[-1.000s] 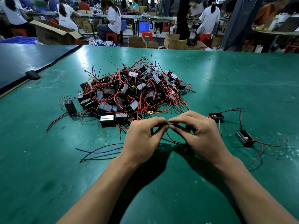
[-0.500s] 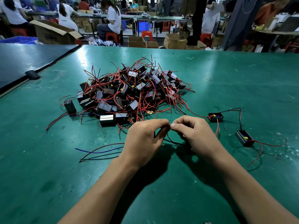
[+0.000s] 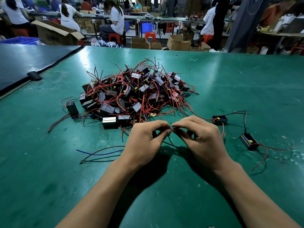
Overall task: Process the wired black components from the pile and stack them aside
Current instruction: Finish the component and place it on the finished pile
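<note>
left hand [image 3: 144,142] and right hand [image 3: 203,139] curled, fingertips meeting — apparently pinching a thin wire [image 3: 170,128]

Bare forearms and wrists, left hand [image 3: 144,143] and right hand [image 3: 204,142] likewise uncovered, nails seemingly short.

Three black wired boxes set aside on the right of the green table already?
No: only two lie there, a far black wired box and a near black wired box, right of the right hand.
</note>
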The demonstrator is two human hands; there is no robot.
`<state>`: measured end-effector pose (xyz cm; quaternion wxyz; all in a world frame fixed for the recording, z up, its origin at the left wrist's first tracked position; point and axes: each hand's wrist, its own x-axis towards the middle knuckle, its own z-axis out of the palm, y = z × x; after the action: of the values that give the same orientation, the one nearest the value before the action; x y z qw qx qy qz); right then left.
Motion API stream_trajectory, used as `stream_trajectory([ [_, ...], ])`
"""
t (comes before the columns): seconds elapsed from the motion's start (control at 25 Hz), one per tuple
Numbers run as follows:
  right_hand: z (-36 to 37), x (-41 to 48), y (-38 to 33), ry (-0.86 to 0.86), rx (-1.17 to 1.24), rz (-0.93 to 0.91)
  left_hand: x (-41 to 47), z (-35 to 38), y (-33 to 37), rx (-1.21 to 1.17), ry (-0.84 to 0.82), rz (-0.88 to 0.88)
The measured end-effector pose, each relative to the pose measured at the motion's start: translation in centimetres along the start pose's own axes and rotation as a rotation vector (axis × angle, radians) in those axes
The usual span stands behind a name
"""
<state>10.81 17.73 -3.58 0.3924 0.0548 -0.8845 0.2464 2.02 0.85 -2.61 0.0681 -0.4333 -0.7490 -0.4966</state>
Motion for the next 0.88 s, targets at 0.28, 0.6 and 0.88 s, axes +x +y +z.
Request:
stream_trajectory([
  [0.28, -0.1, 0.1, 0.2, -0.030, 0.010, -0.010, 0.0, -0.1, 0.0, -0.025, -0.029, -0.009],
  [0.6, -0.3, 0.5, -0.7, -0.130, 0.033, 0.087, 0.0, -0.1, 0.0, -0.041, -0.015, -0.001],
  [0.88, -0.4, 0.9, -1.8, -0.245, 0.344, 0.490, -0.2, 0.2, 0.1, 0.108, 0.033, 0.134],
])
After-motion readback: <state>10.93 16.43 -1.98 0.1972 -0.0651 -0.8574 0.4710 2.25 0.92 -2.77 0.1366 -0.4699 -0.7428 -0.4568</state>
